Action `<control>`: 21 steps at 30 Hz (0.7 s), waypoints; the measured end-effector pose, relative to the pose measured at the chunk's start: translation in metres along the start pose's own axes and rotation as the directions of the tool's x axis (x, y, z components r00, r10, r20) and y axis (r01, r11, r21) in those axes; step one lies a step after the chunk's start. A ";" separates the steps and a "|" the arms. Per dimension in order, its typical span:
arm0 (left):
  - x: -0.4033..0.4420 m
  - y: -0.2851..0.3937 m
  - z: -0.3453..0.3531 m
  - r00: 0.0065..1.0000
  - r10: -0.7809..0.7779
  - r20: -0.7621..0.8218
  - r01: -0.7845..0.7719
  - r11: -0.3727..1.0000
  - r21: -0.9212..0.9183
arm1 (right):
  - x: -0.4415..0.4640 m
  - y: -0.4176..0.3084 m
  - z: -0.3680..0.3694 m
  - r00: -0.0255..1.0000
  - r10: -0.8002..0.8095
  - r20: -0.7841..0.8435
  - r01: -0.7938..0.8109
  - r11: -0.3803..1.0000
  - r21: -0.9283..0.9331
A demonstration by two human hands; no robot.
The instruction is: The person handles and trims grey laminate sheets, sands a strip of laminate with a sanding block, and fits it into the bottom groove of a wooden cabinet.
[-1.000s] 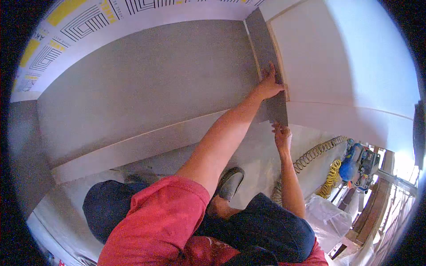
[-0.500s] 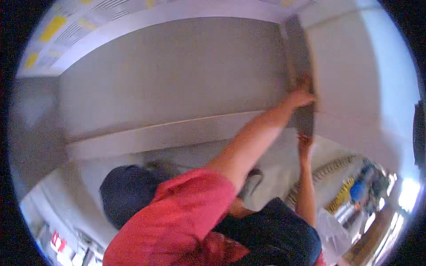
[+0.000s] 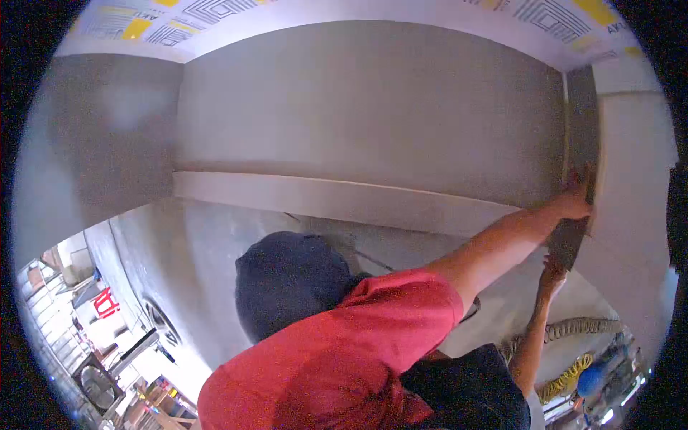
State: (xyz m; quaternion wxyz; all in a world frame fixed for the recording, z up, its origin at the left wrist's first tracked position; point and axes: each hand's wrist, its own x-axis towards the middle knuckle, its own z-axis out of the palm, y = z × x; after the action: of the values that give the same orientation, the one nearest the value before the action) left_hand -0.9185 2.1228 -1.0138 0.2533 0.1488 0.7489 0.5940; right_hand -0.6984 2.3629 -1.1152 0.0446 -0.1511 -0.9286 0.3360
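Observation:
A narrow dark grey strip of board (image 3: 582, 118) stands upright along the right end of a wide grey panel (image 3: 373, 107). My left hand (image 3: 575, 201), on the bare arm below a red sleeve, grips this strip with fingers and thumb against it. Just beneath, my right hand (image 3: 552, 276) closes on the strip's lower end, its fingers partly hidden. The strip's upper part meets the pale side wall (image 3: 631, 158). Across the lower edge of the grey panel runs a pale ledge (image 3: 322, 197).
A dark, rounded cloth-covered shape (image 3: 290, 287) fills the lower middle. Coiled grey hose (image 3: 584, 327) and coiled yellow hose (image 3: 570, 376) hang at the lower right. Printed white sheeting (image 3: 401, 8) lines the top. Shelves and clutter appear at the lower left.
The view has swung, so panel, arms and strip now appear farther right, and more of the left side shows. Both hands stay at the strip.

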 end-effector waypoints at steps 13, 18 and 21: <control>0.030 -0.011 0.018 0.988 0.147 -0.046 -0.154 0.921 -0.359 | -0.009 -0.110 0.007 0.993 0.077 -0.089 -0.087 0.989 -0.117; 0.031 -0.013 0.014 0.994 0.108 -0.008 -0.107 0.975 -0.192 | -0.006 -0.114 0.013 0.976 0.175 -0.132 -0.146 0.967 0.209; 0.034 -0.018 0.015 0.993 0.113 0.035 -0.103 0.973 -0.207 | -0.004 -0.145 0.009 0.982 0.143 -0.120 -0.171 0.947 -0.271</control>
State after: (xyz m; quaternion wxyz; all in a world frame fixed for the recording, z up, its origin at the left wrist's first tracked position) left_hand -0.9374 2.1482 -1.0410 0.2518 0.1761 0.6684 0.6774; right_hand -0.7328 2.2505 -1.0302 0.0417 -0.2457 -0.9485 0.1957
